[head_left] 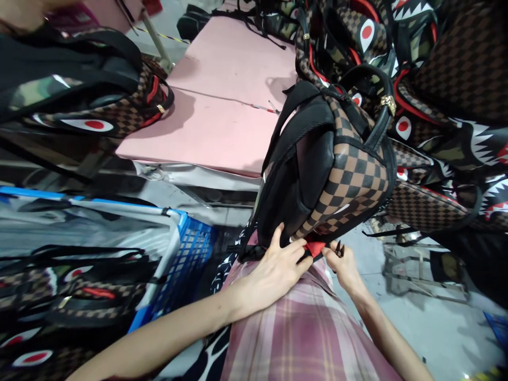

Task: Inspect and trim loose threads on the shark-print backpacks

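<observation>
Blue basket [194, 243] holds bags [95, 312]; left hand [280, 264] touches backpack [357, 174].

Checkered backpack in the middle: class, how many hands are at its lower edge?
2: the left hand to the left of the red fabric, the right hand to its right. Any behind the backpack would be hidden.

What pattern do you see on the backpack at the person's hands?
The backpack has brown-and-black checks; best seen in the head view.
</observation>
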